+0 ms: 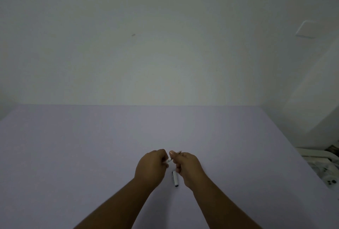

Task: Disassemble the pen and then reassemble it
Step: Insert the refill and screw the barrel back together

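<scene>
Centrally, just above the near part of the table, the left hand [150, 167] and the right hand [185, 164] meet with their knuckles close together, both curled tight around a slim white pen body [169, 160] — only a short pale stretch of it shows in the narrow gap between the two fists. Each hand pinches its own end of this piece; the left fingers fold over the lower-left end, while the right thumb and fingers close over the upper-right end, from which a thin dark tip [180, 151] juts toward the far right. How the parts join inside the fists is hidden. Below the hands, between the two wrists, a separate white pen cap [175, 178] lies flat on the surface, its long axis running near to far with a dark end toward the near side; it sits just beside the right wrist, and whether they touch cannot be told. Both bare forearms enter from the near edge and converge. The lavender table [73, 146] extends to a plain pale wall [165, 36] — at the far right edge, some white objects [322, 170] sit off the table, too blurred to identify.
</scene>
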{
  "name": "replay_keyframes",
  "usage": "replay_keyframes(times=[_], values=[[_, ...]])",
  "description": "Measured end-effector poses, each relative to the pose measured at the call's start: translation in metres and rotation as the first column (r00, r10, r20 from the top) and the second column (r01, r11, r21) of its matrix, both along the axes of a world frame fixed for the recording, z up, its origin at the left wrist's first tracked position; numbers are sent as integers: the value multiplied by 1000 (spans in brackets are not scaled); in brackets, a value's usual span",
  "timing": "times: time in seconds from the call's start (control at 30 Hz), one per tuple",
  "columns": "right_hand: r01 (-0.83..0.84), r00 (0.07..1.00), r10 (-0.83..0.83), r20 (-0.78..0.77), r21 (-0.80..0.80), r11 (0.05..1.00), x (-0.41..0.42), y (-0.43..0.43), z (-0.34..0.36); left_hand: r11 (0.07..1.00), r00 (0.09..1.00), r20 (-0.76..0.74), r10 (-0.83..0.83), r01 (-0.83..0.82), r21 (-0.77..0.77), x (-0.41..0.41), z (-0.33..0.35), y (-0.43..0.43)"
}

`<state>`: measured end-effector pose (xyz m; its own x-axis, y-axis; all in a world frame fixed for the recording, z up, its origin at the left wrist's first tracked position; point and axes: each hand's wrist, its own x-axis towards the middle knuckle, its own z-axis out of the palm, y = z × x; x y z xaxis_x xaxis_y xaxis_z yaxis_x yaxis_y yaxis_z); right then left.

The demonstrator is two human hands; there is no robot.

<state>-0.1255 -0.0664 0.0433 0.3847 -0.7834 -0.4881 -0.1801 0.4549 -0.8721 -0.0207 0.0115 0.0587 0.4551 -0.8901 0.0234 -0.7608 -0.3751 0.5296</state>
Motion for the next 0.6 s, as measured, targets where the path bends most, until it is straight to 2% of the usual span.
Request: replay_keyframes(times=[0.1, 0.17, 0.23, 0.3, 0.37, 0.4, 0.47, 0.53, 0.6], values=[[-24, 999, 26, -37, 41, 999, 4, -1, -2, 999, 997, 71, -34, 34, 1, 3, -6, 1], [-78, 996, 79, -51, 22, 997, 3, -3, -3, 999, 998, 50, -28, 27, 18, 4, -10, 1], [-130, 990, 129, -53, -8, 991, 2, -7, -1, 999, 999, -47, 21, -20, 31, 6, -12, 1], [-107, 992, 105, -69, -30, 994, 1, -14, -3, 995, 983, -159, 91, -85, 46, 10, -15, 1], [-95, 976, 72, -206, -105, 990, -2, -21, -12, 988, 953, -268, 143, -123, 91, 14, -20, 3], [-155, 935, 82, -345, -189, 970, -3, -24, -20, 982, 907, -378, 185, -153, 113, 16, -24, 4], [-357, 796, 121, -593, -298, 885, -5, -23, -39, 958, 706, -647, 287, -223, 181, 19, -31, 6], [-426, 730, 153, -666, -268, 864, -3, -18, -56, 935, 516, -782, 349, -246, 255, 21, -38, 8], [-442, 699, 175, -693, -226, 868, 0, -14, -69, 925, 408, -834, 372, -241, 295, 23, -44, 10]])
